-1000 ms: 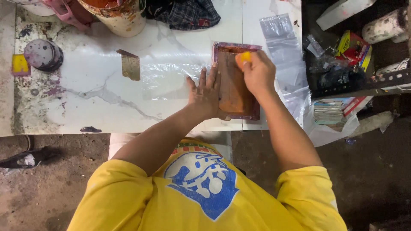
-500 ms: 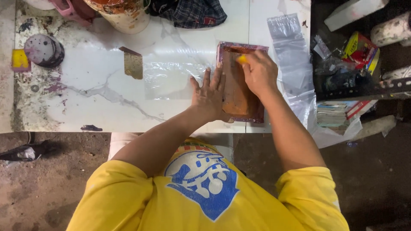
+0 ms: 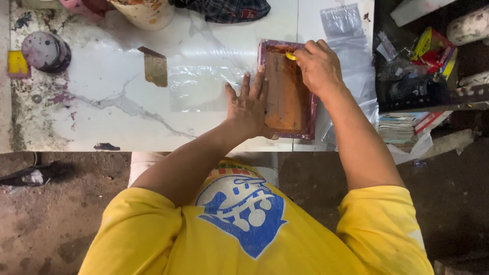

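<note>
Far left of the white marble-patterned table (image 3: 127, 122): 1 yellow square block (image 3: 18, 63) at the edge, 1 round purple-stained disc (image 3: 45, 51) just beside it. Further right, a small brown scraper blade (image 3: 155, 69) lies flat, apart from both hands. A clear plastic sheet (image 3: 198, 89) is spread next to it, reaching the left hand.

Left hand (image 3: 249, 107): flat, fingers spread, palm down, pressing the left rim of the rectangular frame (image 3: 286, 91). It clasps nothing; it only bears down.

The frame sits near the table's front edge, between the 2 hands, its inner face stained orange-brown, border purple.

Right hand (image 3: 318, 66): fingers curled tight round a small yellow tool (image 3: 290, 56), only its tip visible, resting at the frame's far end.

Right of the frame: a clear plastic bag (image 3: 346, 30), then a dark, cluttered shelf (image 3: 433, 66).
</note>
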